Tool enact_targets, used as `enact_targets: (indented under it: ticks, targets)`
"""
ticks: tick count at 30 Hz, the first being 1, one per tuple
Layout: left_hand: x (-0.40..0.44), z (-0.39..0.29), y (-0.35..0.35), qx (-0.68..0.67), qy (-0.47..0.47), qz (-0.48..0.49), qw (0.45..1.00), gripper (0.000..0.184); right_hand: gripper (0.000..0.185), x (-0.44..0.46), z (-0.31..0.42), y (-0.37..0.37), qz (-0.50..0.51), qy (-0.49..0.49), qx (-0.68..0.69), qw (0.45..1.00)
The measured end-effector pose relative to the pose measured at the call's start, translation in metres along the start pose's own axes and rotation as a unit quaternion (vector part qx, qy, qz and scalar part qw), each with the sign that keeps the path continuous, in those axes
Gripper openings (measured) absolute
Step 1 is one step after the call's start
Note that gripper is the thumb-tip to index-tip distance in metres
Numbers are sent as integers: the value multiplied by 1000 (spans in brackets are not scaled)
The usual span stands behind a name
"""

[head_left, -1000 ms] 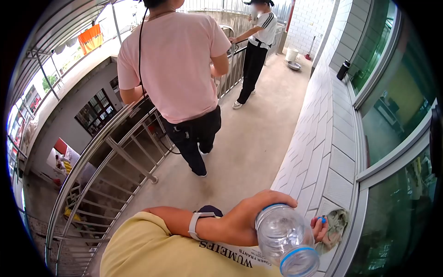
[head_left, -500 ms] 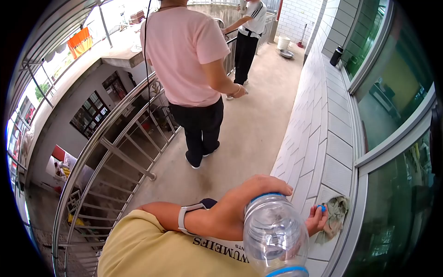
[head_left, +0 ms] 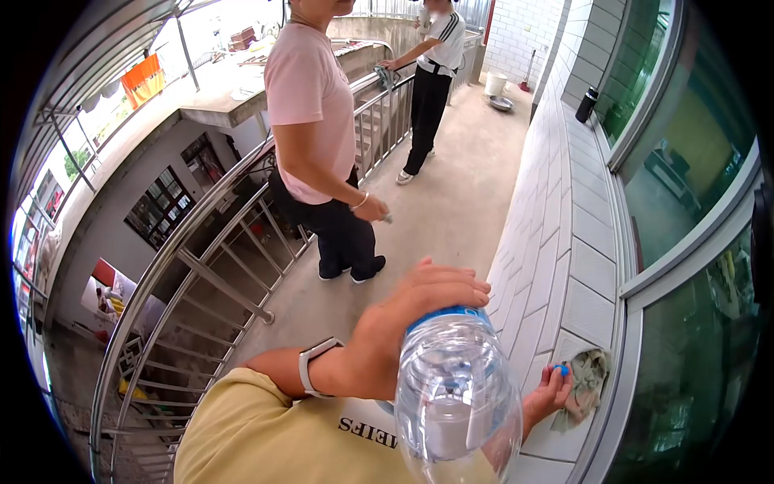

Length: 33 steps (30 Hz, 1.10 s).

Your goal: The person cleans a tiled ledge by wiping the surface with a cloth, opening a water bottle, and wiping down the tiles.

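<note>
My left hand (head_left: 427, 302) is wrapped round a large clear plastic bottle (head_left: 455, 395) with a blue band, close to the camera. A grey-white wristband (head_left: 310, 367) circles that wrist. Further right, partly behind the bottle, my right hand (head_left: 550, 394) pinches a small blue cap (head_left: 562, 370) in its fingertips. It is beside a crumpled greyish-green cloth (head_left: 588, 387) on the white tiled ledge (head_left: 592, 306).
A person in a pink shirt (head_left: 306, 105) stands by the metal railing (head_left: 185, 250) at the left. Farther off, another person (head_left: 431, 81) touches the railing. A black flask (head_left: 587, 105), white bucket (head_left: 495, 83) and metal basin (head_left: 501, 104) are beyond.
The person in pink has turned sideways, with one arm now lowered. My left hand and the bottle have shifted left and come up a little. My right hand still holds the cap.
</note>
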<state>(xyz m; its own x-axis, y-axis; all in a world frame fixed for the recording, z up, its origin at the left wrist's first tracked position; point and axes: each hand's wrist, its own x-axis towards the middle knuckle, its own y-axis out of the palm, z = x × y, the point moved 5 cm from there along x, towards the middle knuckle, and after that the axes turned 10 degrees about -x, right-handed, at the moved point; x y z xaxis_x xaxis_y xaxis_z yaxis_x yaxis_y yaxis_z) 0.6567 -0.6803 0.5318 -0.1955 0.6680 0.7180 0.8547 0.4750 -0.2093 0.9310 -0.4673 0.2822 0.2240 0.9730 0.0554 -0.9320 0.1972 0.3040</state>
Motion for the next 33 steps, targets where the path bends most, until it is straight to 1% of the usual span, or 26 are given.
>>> enact_targets:
  ticks: [2,5,6,9,10,12,14,16,24,33]
  targets:
    - [4,-3,-4,15,13,-21,1000,55,34,-1,2,0,-13,4,-16,1000]
    - [12,-12,-13,66,69,-80,992,52,34,1,-1,-1,-13,3,-18,1000]
    - [14,-13,-15,68,69,-81,992,52,34,0,-1,-1,-11,3,-17,1000]
    - [20,-20,-26,130,124,-109,978,47,34,2,-3,-2,-11,2,-14,1000]
    - [22,-20,-28,132,126,-108,977,47,34,3,-5,-4,-8,-2,-15,1000]
    - [24,-22,-33,136,166,-126,969,48,34,4,-7,-4,-2,-5,-15,1000]
    - [25,-24,-38,156,171,-129,964,50,34,4,-6,-4,-2,-6,-17,1000]
    - [27,-27,-41,149,207,-132,958,52,34,3,-6,-3,-4,-4,-19,1000]
    - [33,-31,-47,174,223,-133,950,54,33,2,0,0,-8,3,-20,1000]
    - [42,-36,-55,171,287,-148,931,55,32,4,-1,-2,-6,5,-35,999]
